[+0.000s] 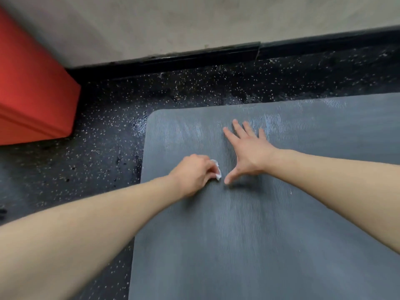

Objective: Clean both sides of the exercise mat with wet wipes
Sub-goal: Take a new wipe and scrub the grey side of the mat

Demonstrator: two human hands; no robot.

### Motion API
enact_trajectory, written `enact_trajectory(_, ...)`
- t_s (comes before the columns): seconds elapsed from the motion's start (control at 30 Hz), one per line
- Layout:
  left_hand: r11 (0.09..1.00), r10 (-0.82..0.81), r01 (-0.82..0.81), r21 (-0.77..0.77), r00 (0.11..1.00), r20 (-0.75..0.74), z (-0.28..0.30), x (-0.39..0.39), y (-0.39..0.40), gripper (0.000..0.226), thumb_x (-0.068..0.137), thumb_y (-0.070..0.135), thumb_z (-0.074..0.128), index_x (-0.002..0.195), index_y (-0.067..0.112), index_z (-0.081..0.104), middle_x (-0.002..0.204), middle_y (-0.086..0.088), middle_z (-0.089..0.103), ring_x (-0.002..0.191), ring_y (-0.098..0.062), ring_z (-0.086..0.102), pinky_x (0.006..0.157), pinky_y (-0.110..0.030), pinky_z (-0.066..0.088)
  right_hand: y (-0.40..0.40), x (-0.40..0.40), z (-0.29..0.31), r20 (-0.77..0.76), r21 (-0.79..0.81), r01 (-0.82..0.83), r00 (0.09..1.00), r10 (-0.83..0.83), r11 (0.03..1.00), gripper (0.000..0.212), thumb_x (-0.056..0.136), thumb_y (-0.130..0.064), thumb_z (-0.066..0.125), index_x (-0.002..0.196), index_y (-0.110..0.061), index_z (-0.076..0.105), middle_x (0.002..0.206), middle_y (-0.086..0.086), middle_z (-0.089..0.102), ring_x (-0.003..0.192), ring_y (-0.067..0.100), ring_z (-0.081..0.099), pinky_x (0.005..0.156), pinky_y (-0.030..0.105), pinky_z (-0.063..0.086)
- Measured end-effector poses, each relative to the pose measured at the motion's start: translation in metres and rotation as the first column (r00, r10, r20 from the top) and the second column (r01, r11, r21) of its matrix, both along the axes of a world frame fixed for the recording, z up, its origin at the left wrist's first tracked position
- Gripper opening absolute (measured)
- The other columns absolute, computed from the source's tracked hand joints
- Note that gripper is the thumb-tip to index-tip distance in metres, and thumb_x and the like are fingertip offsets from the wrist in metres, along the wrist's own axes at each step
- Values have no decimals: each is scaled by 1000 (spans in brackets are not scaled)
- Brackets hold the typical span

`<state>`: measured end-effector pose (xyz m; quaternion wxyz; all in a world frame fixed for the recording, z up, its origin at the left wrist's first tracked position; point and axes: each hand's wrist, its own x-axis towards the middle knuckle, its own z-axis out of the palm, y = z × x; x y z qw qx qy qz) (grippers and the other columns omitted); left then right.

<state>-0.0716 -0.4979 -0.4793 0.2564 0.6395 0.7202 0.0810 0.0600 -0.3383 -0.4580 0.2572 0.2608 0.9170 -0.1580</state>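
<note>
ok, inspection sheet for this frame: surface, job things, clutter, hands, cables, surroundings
Surface: grey exercise mat lies flat on black speckled floor; shiny streaks near its far edge look wet.
Job's things: crumpled white wet wipe, mostly hidden in the left hand.
Clutter: nothing seen on the mat.
Hands: left hand grips the wipe on the mat; right hand lies open, fingers spread, on the mat.
Cables: nothing seen.
Surroundings: red padded block at left, pale wall with black baseboard.

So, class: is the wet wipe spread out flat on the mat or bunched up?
Bunched up. The left hand grips the wet wipe, and only a small crumpled white bit shows beside the fingers, above the mat.
</note>
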Motion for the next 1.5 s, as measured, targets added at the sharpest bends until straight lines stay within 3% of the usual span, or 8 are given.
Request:
enact_trajectory(0.3, 921, 389, -382, 83, 916, -101, -8, 7, 9, 25, 94, 41, 63, 101, 19, 73, 99, -7, 73, 97, -33, 65, 81, -41, 51, -76, 103, 4, -73, -32, -62, 996, 60, 998, 166, 50, -94, 73, 164, -24, -24, 172, 10, -29, 160, 31, -21, 130, 61, 1)
enact_trajectory(0.53, 991, 32, -37, 125, 999, 36, -8, 112, -111, 14, 92, 24, 63, 95, 23, 77, 94, 4, 71, 87, -22, 69, 69, -32, 55, -177, 153, -16, -1, -2, -182, 983, 182, 983, 168, 51, -98, 66, 163, -4, -17, 170, 22, -28, 158, 41, -24, 128, 63, -1)
enact_trajectory(0.73, 980, 199, -200, 26, 980, 15, -1, 126, -125, 14, 94, 32, 65, 96, 24, 76, 93, 0, 72, 89, -27, 69, 74, -42, 55, -232, 193, -15, -44, -21, -169, 985, 168, 985, 167, 54, -97, 65, 162, 7, -8, 170, 28, -23, 159, 42, -21, 129, 63, 2)
enact_trajectory(0.97, 997, -77, 74, 22, 976, 204, -5, 209, -249, 12, 99, 30, 58, 97, 29, 70, 91, 6, 67, 80, -19, 63, 69, -36, 56, -253, 226, -15, -52, -38, -325, 945, 323, 945, 163, 55, -90, 75, 162, 9, 2, 169, 30, -20, 159, 44, -18, 129, 62, 6)
enact_trajectory(1.1, 982, -187, 188, 17, 949, 252, -9, 216, -268, 10, 95, 32, 59, 94, 31, 69, 88, 10, 64, 76, -13, 60, 65, -29, 55, -258, 231, -12, -122, -142, -262, 962, 246, 955, 143, 63, -92, 64, 165, -2, 23, 172, 28, 7, 159, 44, 14, 126, 55, 15)
enact_trajectory(1.2, 1000, 4, -12, 24, 947, 320, -7, 182, -223, 8, 94, 37, 63, 96, 36, 70, 88, 15, 67, 80, 2, 62, 71, -15, 52, -205, 190, 0, -238, -121, -168, 962, 136, 978, 128, 64, -94, 60, 167, -28, 22, 171, 13, 20, 152, 38, 33, 123, 52, 24)
enact_trajectory(1.33, 818, 480, -539, 200, 832, 276, 21, 70, -70, 5, 88, 33, 77, 89, 28, 78, 80, 19, 72, 75, 1, 65, 72, -13, 48, -56, 96, 12, -53, -71, 19, 998, -23, 997, 160, 49, -93, 75, 161, -40, -25, 172, 3, -30, 161, 37, -15, 127, 68, 6)
enact_trajectory(1.5, 721, 625, -629, 292, 771, 117, 16, -60, 105, 22, 89, 46, 72, 94, 26, 79, 88, 10, 76, 87, -12, 68, 88, -31, 54, 27, 35, 2, 126, 27, 83, 988, -85, 996, 174, 40, -85, 87, 161, -35, -27, 170, 6, -34, 158, 45, -21, 120, 80, 11)
